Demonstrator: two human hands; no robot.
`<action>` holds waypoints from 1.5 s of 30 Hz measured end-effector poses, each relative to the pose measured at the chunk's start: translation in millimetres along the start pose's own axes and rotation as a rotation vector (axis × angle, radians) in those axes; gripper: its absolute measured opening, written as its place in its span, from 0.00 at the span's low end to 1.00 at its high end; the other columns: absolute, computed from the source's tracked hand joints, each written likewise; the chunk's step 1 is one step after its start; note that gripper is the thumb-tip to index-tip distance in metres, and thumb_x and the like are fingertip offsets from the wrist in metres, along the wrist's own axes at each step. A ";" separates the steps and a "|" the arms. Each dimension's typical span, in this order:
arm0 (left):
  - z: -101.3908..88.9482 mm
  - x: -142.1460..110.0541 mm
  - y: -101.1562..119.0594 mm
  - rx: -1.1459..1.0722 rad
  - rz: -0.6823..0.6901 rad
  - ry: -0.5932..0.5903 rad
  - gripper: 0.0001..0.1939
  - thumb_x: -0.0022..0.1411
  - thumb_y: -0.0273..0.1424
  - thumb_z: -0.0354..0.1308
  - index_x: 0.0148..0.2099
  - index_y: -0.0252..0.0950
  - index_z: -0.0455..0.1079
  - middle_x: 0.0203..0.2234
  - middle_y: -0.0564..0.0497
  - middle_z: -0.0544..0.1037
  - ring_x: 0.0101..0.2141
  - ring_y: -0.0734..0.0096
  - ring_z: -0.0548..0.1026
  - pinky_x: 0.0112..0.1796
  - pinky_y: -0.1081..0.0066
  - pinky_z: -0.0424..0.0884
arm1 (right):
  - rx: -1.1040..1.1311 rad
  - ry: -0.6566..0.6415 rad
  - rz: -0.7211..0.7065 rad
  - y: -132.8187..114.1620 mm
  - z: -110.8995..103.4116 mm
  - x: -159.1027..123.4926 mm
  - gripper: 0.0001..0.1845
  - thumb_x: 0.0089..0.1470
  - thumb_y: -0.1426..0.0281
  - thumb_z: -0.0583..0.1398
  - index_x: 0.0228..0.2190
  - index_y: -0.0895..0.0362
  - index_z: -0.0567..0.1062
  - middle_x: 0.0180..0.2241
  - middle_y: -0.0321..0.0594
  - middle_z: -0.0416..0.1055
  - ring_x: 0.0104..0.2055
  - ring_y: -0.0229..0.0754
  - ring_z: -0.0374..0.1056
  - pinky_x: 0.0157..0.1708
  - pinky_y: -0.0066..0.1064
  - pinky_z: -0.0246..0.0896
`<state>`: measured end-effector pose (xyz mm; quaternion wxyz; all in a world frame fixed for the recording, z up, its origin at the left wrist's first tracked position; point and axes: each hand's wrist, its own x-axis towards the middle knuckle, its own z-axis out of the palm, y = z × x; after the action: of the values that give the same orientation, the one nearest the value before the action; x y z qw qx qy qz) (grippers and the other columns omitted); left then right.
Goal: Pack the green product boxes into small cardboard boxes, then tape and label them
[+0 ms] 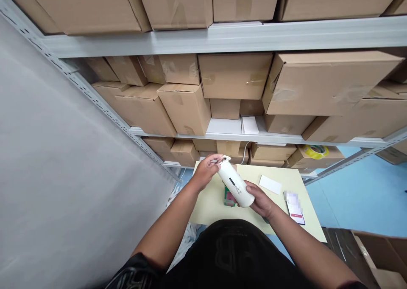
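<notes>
A white cylindrical bottle (234, 183) with dark lettering on its side is held at a tilt above the table (206, 206). Its upper end points to the far left, where a light lid or flap stands at the rim. My left hand (207, 171) is closed on that upper end, thumb and fingers at the rim. Around the lower end wraps my right hand (260, 200), the thumb on the near side. Behind the bottle a green and pink box (229, 197) lies on the table, partly hidden.
A white card (270, 184) and a phone (294, 207) lie on the table's right side. Shelves (190, 138) packed with cardboard boxes (186, 106) rise behind it. Yellow tape (316, 151) rests on a lower box. An opened carton (381, 255) stands lower right; a grey wall (63, 161) is at left.
</notes>
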<state>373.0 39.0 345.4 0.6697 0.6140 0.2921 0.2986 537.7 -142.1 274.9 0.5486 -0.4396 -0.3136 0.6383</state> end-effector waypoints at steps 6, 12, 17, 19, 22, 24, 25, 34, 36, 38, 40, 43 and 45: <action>46.3 -26.5 -36.7 -0.333 -0.169 0.114 0.33 0.57 0.52 0.67 0.56 0.38 0.66 0.50 0.41 0.79 0.47 0.58 0.79 0.43 0.65 0.76 | -0.220 0.325 -0.211 6.4 16.0 0.1 0.36 0.46 0.51 0.72 0.53 0.47 0.68 0.53 0.44 0.70 0.53 0.54 0.69 0.44 0.41 0.72; 64.9 -28.7 -41.1 -0.307 -0.142 0.251 0.28 0.60 0.55 0.62 0.46 0.36 0.69 0.33 0.49 0.80 0.35 0.63 0.80 0.37 0.66 0.75 | -0.065 0.168 -0.119 1.7 13.2 -8.4 0.30 0.54 0.45 0.63 0.51 0.48 0.69 0.49 0.45 0.73 0.50 0.52 0.73 0.50 0.46 0.71; 83.6 -23.6 -39.5 -0.300 -0.154 0.332 0.29 0.66 0.58 0.51 0.46 0.37 0.72 0.33 0.48 0.81 0.35 0.62 0.80 0.37 0.65 0.76 | 0.033 0.022 -0.087 -3.8 18.9 -14.0 0.30 0.55 0.46 0.63 0.52 0.51 0.71 0.47 0.48 0.75 0.47 0.53 0.74 0.48 0.48 0.70; 92.7 -26.0 -40.8 -0.275 -0.174 0.274 0.31 0.66 0.59 0.51 0.48 0.36 0.72 0.35 0.47 0.81 0.36 0.61 0.80 0.36 0.65 0.75 | -0.057 0.140 -0.140 -1.2 18.0 -12.7 0.31 0.51 0.49 0.68 0.50 0.51 0.70 0.45 0.45 0.74 0.44 0.51 0.73 0.46 0.45 0.70; 102.3 -30.5 -40.2 -0.202 -0.117 0.192 0.30 0.60 0.55 0.63 0.53 0.37 0.69 0.38 0.48 0.80 0.38 0.62 0.79 0.38 0.67 0.74 | -0.254 0.355 -0.210 3.2 10.1 -12.1 0.36 0.42 0.50 0.73 0.48 0.50 0.67 0.44 0.43 0.72 0.44 0.51 0.70 0.44 0.43 0.69; 105.7 -32.3 -37.7 -0.184 -0.078 0.200 0.30 0.56 0.47 0.69 0.55 0.38 0.67 0.41 0.48 0.80 0.41 0.62 0.78 0.40 0.67 0.74 | -0.328 0.403 -0.222 2.2 4.6 -15.8 0.39 0.40 0.50 0.75 0.48 0.50 0.67 0.45 0.43 0.72 0.45 0.52 0.69 0.44 0.42 0.69; 107.0 -32.9 -36.1 -0.197 -0.075 0.214 0.30 0.55 0.44 0.70 0.55 0.38 0.67 0.42 0.48 0.79 0.41 0.62 0.78 0.41 0.67 0.74 | -0.305 0.373 -0.215 0.0 2.9 -18.9 0.38 0.42 0.50 0.74 0.49 0.51 0.68 0.46 0.43 0.72 0.46 0.52 0.69 0.44 0.42 0.68; 128.4 -41.0 -27.7 -0.107 -0.020 0.151 0.26 0.61 0.47 0.63 0.55 0.38 0.68 0.42 0.47 0.79 0.41 0.59 0.77 0.41 0.64 0.73 | 0.013 0.162 -0.131 -14.2 -8.6 -38.9 0.28 0.49 0.51 0.70 0.47 0.52 0.73 0.44 0.43 0.76 0.47 0.53 0.71 0.44 0.42 0.67; 136.7 -42.6 -29.0 -0.053 -0.018 0.200 0.28 0.58 0.47 0.68 0.54 0.38 0.67 0.42 0.47 0.79 0.41 0.61 0.77 0.40 0.66 0.72 | -0.166 0.301 -0.202 -9.6 -17.6 -39.9 0.33 0.43 0.53 0.74 0.46 0.51 0.70 0.45 0.43 0.75 0.48 0.53 0.70 0.46 0.42 0.67; 144.8 -44.1 -30.4 -0.063 -0.023 0.262 0.30 0.54 0.45 0.72 0.53 0.38 0.67 0.41 0.48 0.78 0.40 0.62 0.77 0.40 0.67 0.72 | -0.298 0.369 -0.231 -6.2 -26.7 -43.5 0.37 0.40 0.54 0.75 0.48 0.51 0.69 0.47 0.43 0.74 0.49 0.54 0.69 0.48 0.43 0.67; 151.6 -46.0 -30.8 -0.107 -0.025 0.301 0.30 0.52 0.43 0.73 0.52 0.38 0.67 0.40 0.49 0.78 0.40 0.62 0.77 0.41 0.66 0.73 | -0.289 0.301 -0.213 -5.7 -33.7 -49.8 0.35 0.46 0.53 0.72 0.51 0.50 0.68 0.49 0.43 0.73 0.52 0.54 0.69 0.50 0.43 0.66; 159.9 -49.3 -29.5 -0.229 -0.032 0.252 0.28 0.55 0.42 0.68 0.55 0.39 0.65 0.42 0.48 0.79 0.41 0.60 0.78 0.42 0.64 0.74 | -0.095 0.061 -0.115 -8.6 -39.0 -60.7 0.28 0.56 0.53 0.64 0.54 0.51 0.68 0.50 0.43 0.74 0.52 0.53 0.70 0.49 0.42 0.66; 164.9 -51.1 -29.2 -0.272 -0.039 0.184 0.29 0.58 0.44 0.65 0.57 0.40 0.64 0.44 0.47 0.79 0.42 0.59 0.78 0.43 0.63 0.74 | -0.016 -0.019 -0.080 -9.9 -40.7 -65.7 0.27 0.56 0.54 0.64 0.53 0.51 0.70 0.49 0.43 0.75 0.51 0.53 0.71 0.47 0.41 0.66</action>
<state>465.9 -108.6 330.0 0.7227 0.4820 0.3209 0.3773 579.5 -207.6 280.9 0.5670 -0.4250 -0.3413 0.6175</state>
